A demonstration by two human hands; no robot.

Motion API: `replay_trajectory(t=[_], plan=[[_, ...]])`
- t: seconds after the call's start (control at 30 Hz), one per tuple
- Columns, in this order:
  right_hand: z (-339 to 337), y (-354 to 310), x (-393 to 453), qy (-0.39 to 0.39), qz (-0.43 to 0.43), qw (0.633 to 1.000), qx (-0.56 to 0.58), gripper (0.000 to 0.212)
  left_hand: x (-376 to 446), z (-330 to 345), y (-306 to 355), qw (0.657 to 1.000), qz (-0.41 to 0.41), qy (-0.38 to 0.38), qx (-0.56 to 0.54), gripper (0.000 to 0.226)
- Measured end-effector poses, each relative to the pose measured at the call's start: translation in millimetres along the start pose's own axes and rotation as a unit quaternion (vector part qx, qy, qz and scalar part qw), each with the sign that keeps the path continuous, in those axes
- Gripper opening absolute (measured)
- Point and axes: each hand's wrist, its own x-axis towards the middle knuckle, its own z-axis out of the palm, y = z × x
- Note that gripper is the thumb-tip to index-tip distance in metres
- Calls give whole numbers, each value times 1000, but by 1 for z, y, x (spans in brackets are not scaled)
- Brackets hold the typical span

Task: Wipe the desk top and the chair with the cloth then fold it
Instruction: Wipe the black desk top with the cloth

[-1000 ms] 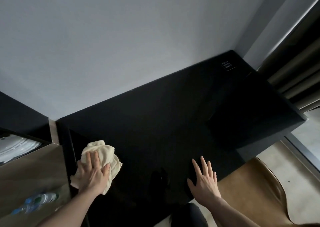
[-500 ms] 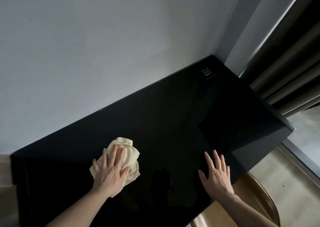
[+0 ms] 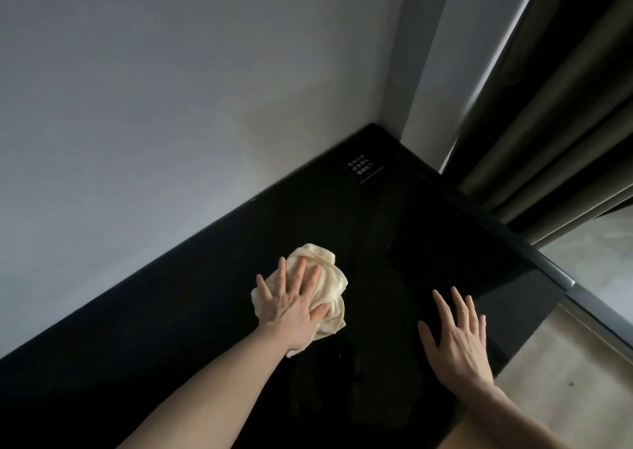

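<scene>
Now left hand point(image 3: 291, 308) and cloth point(image 3: 320, 277) farther right, desk top point(image 3: 171, 328)

The left hand point(image 3: 291, 306) lies palm down with its fingers point(image 3: 301, 270) spread and nearly straight, the forearm reaching in from the lower left. The right hand point(image 3: 457, 340) is also flat, palm down, fingers point(image 3: 459, 306) splayed, its forearm entering from the lower right corner.

Two bare forearms in view, both uncovered from wrist to frame edge; no sleeves visible. Left hand point(image 3: 291, 306): five fingers visible, ungloved, nails short. Right hand point(image 3: 459, 342): ungloved likewise, nails short. Knuckles and tendons stand out on both.
</scene>
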Motion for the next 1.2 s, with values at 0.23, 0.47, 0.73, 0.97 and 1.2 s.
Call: replay_trajectory(t=[0.23, 0.47, 0.73, 0.97, 1.2], plan=[[0, 20, 28, 55, -44, 997, -27, 72, 92, -52, 67, 1000, 13, 15, 16, 79], [5, 23, 30, 83, -44, 995, -13, 71, 178, -99, 129, 997, 54, 38, 33, 78], [8, 25, 33, 87, -54, 995, -10, 70, 250, -142, 194, 995, 72, 64, 33, 78], [4, 28, 34, 75, -48, 996, 2, 67, 264, -151, 209, 995, 64, 70, 14, 78], [-1, 29, 32, 104, -44, 990, 83, 63, 213, -125, 196, 994, 93, 54, 13, 78]])
